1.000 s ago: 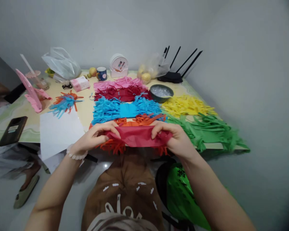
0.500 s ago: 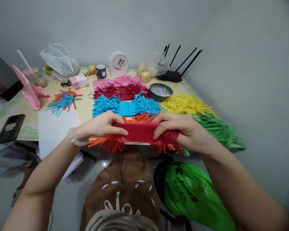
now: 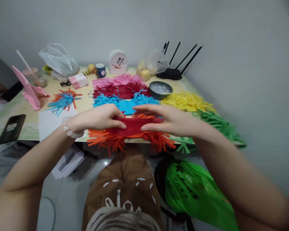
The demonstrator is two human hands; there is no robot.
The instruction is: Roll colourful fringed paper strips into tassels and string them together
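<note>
A dark red folded paper strip [image 3: 132,125] lies on top of the orange fringed paper [image 3: 110,138] at the table's near edge. My left hand [image 3: 96,118], with a bead bracelet at the wrist, rests on the strip's left end with fingers curled onto it. My right hand [image 3: 170,121] lies flat over the strip's right part, fingers stretched out and pressing down. Behind them lie blue fringed paper [image 3: 125,103], dark red fringed paper [image 3: 120,90] and pink fringed paper [image 3: 118,80].
Yellow fringed paper [image 3: 186,101] and green fringed paper [image 3: 216,123] lie at right, a grey bowl [image 3: 160,89] behind. White sheet [image 3: 50,123], black phone [image 3: 11,127], pink stand [image 3: 30,93], mug [image 3: 100,70], router [image 3: 173,72]. A green bag [image 3: 195,195] sits on the floor.
Both hands lowered the dark red strip from the air onto the orange fringe. My right hand let go of its grip and opened flat on top of the strip.
</note>
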